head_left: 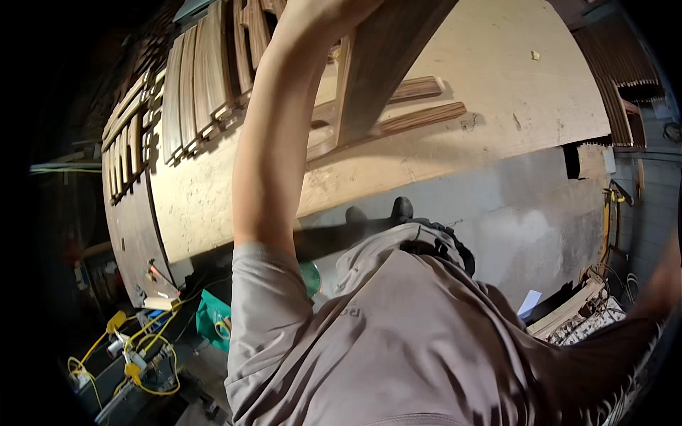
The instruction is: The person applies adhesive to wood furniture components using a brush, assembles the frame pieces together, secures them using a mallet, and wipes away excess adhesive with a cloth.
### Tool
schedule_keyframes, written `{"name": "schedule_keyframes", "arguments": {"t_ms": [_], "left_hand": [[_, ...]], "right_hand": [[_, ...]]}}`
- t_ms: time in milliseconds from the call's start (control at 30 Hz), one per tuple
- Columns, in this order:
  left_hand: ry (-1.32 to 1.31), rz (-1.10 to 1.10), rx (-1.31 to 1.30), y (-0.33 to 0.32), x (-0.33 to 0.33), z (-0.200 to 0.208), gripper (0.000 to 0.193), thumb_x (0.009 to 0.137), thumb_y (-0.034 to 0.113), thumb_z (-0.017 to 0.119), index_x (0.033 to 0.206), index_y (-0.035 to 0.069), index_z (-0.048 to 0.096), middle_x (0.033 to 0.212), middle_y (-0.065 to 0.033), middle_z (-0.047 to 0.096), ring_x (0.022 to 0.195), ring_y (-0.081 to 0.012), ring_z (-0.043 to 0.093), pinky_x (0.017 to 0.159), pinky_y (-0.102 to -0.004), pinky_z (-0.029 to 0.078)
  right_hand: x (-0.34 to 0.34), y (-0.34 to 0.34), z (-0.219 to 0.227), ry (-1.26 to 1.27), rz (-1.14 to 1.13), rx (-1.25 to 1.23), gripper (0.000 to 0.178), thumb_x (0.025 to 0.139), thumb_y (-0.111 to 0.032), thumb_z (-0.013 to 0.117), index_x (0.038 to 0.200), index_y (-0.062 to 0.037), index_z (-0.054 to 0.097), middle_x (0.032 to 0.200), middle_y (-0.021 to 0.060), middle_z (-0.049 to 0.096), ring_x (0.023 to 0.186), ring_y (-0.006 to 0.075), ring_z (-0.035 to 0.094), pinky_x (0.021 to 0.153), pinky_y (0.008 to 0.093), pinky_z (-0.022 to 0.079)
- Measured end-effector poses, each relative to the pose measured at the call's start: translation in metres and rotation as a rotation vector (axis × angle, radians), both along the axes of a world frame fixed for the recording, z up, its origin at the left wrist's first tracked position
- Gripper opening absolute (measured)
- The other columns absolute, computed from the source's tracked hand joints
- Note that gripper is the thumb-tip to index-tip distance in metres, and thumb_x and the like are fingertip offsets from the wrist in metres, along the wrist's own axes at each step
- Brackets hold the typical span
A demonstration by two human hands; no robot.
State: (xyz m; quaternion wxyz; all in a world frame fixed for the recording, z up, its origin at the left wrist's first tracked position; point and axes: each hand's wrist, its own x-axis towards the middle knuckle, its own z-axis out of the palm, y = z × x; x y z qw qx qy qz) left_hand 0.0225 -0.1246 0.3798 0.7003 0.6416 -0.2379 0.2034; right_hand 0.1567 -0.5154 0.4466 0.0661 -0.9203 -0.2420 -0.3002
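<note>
My left arm reaches up to the top edge of the head view, where my left hand (339, 10) is partly cut off. It is closed at the edge of a wide dark-brown wooden board (387, 64), which stands tilted with its lower end on the pale tabletop; the fingertips are out of view. Beside the board's foot lie a brown wooden strip (423, 121) and a shorter wooden piece (415, 89). My right arm stretches out to the right edge, blurred, and its hand is outside the picture.
Several brown wooden slats (202, 71) lie side by side at the table's far left. Stacked dark slats (614, 57) stand at the far right. A hammer (162, 277) lies at the lower left, near yellow cables (153, 341) and a green bag (213, 319). The pale tabletop (511, 92) spans the middle.
</note>
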Motion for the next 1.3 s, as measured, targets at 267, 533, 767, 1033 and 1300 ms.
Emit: {"name": "schedule_keyframes", "arguments": {"t_ms": [267, 533, 767, 1033, 1300], "left_hand": [[0.154, -0.151, -0.102, -0.025, -0.012, 0.018, 0.055, 0.066, 0.003, 0.072, 0.118, -0.003, 0.056, 0.101, -0.0135, 0.067, 0.082, -0.0222, 0.066, 0.073, -0.0345, 0.057], [0.151, 0.151, 0.034, 0.026, 0.006, -0.025, 0.065, 0.067, 0.003, 0.066, 0.129, -0.004, 0.048, 0.119, -0.0225, 0.059, 0.109, -0.0357, 0.06, 0.093, -0.0415, 0.051], [-0.02, 0.089, 0.083, 0.014, 0.002, -0.018, 0.074, 0.061, 0.008, 0.069, 0.13, -0.005, 0.045, 0.121, -0.0204, 0.057, 0.106, -0.0367, 0.061, 0.091, -0.0462, 0.051], [0.092, 0.181, -0.004, 0.0, -0.027, -0.028, 0.076, 0.062, 0.008, 0.077, 0.13, -0.002, 0.046, 0.12, -0.0182, 0.059, 0.107, -0.0321, 0.06, 0.091, -0.0412, 0.049], [0.103, 0.253, -0.111, -0.007, -0.016, -0.02, 0.06, 0.058, -0.002, 0.084, 0.113, 0.001, 0.062, 0.105, -0.0015, 0.066, 0.097, -0.0112, 0.059, 0.086, -0.0257, 0.047]], "right_hand": [[0.07, -0.066, -0.262, 0.523, -0.137, 0.284, 0.024, 0.083, -0.027, 0.061, 0.093, -0.0058, 0.067, 0.076, 0.018, 0.065, 0.078, 0.0272, 0.066, 0.068, 0.04, 0.05], [0.076, -0.032, -0.424, 0.731, -0.406, 0.071, 0.03, 0.078, -0.026, 0.066, 0.1, -0.0057, 0.067, 0.098, 0.0216, 0.064, 0.093, 0.0373, 0.062, 0.077, 0.0473, 0.049], [0.048, 0.188, -0.405, 0.854, 0.537, -0.078, 0.057, 0.074, -0.036, 0.073, 0.122, -0.0097, 0.057, 0.126, 0.0125, 0.054, 0.122, 0.032, 0.046, 0.101, 0.0451, 0.041], [0.032, 0.29, -0.439, 0.97, 0.796, -0.513, 0.058, 0.053, -0.023, 0.076, 0.105, -0.0017, 0.062, 0.11, 0.0222, 0.06, 0.108, 0.04, 0.056, 0.092, 0.0445, 0.049], [0.078, 0.211, -0.216, 0.751, 0.764, 0.296, 0.058, 0.061, -0.028, 0.078, 0.108, -0.0049, 0.053, 0.079, 0.0193, 0.065, 0.076, 0.0397, 0.063, 0.071, 0.0425, 0.052]]}}
